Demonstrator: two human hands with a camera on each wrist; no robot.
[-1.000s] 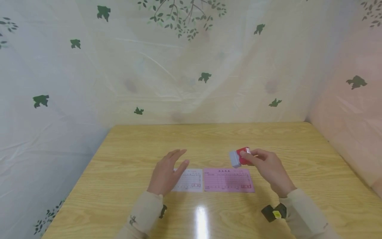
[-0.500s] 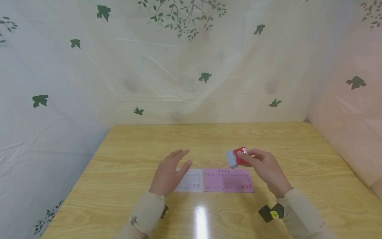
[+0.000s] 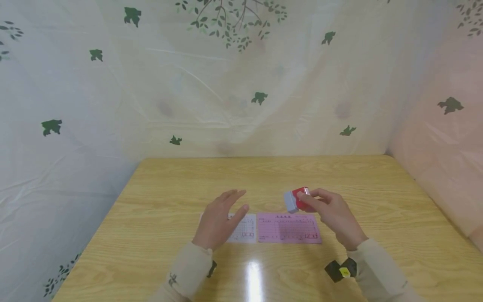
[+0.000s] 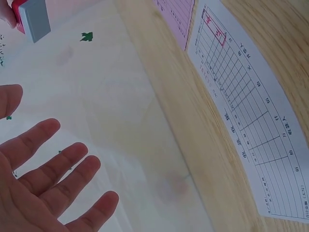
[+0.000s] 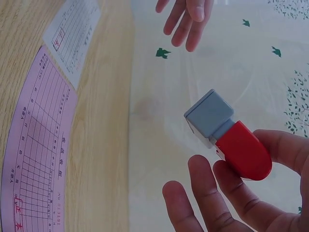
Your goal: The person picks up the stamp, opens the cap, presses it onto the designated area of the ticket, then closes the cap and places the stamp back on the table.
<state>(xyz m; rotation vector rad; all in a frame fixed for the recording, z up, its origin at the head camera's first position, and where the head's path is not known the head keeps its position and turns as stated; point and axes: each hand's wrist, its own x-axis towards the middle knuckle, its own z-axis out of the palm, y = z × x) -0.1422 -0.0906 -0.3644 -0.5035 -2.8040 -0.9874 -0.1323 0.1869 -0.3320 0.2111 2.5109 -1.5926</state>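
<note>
In the head view my right hand (image 3: 336, 214) pinches a self-inking stamp (image 3: 301, 200) between thumb and fingers, raised above the table. The stamp has a red handle and a grey base, and lies tilted with its base toward the left. My left hand (image 3: 219, 220) hovers with fingers extended and nothing in it, partly hiding a white receipt slip (image 4: 251, 121). To the right of that slip lies a pink receipt slip (image 3: 288, 228). Both slips are printed with grids, and each bears a red rectangular stamp mark near its lower right corner.
The slips lie on a wood-grain table (image 3: 188, 176). A pale curtain (image 3: 211, 96) printed with green leaves and birds encloses the back and sides. Black wrist straps (image 3: 341, 269) sit under the forearms.
My left hand has drifted a little to the right over the white slip. The right hand, with the stamp, has shifted slightly left. The slips lie where they were.
</note>
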